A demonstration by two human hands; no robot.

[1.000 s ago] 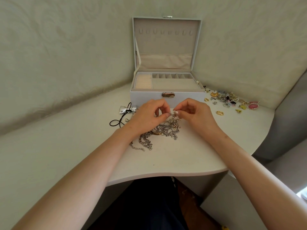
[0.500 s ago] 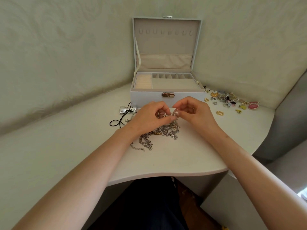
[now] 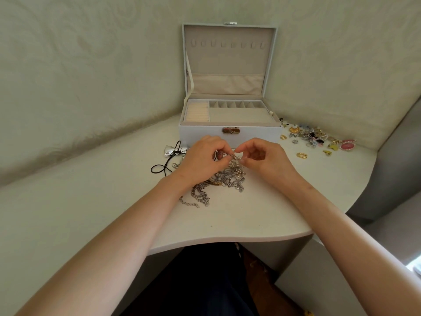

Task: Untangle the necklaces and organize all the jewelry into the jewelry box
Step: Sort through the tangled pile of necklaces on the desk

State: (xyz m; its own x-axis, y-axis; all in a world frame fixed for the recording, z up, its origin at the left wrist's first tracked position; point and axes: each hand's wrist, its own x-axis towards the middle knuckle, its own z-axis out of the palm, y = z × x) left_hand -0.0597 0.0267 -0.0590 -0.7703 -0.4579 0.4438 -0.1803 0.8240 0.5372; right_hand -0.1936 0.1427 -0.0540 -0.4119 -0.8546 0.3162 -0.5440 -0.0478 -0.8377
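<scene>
Head view: the tangled necklaces, silver chains knotted with small pearls, lie just in front of the jewelry box. The left hand and right hand each pinch a thin chain raised from the heap. The open box shows cream ring rolls, small cells and a flat tray. Loose earrings lie right of the box.

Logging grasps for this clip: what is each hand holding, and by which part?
The left hand pinches a thin chain at the top of the necklace tangle; the right hand pinches the tangle's beaded strand.
</scene>
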